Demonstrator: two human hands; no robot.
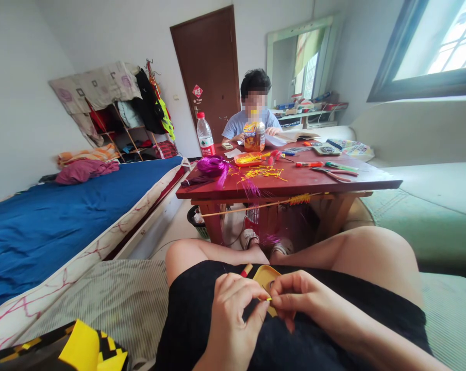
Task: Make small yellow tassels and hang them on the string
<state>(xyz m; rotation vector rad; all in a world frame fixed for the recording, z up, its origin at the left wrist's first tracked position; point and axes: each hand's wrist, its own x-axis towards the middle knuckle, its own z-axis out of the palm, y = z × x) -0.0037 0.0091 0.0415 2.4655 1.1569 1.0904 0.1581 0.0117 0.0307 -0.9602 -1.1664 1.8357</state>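
Observation:
Above my lap, my left hand [238, 305] pinches a small yellow piece [269, 299] between thumb and forefinger. My right hand [300, 294] meets it there, thumb and forefinger pressed together at the piece's right end; whatever they grip is too small to make out. Below and behind the fingers a shallow yellow tray [262, 276] rests on my black clothing, partly covered by my right hand. A dark ring-like item shows inside it. Beside the tray, behind my left hand, lies a short red and tan stick-like thing [247, 270].
A red table [225, 187] ahead bears purple thread [213, 168], yellow strips [262, 174], an orange tray [247, 159], pliers [329, 174] and bottles. A thin stick [240, 209] hangs along its front edge. Across sits another person [235, 123]. Yellow-black folded material [80, 345] lies at lower left.

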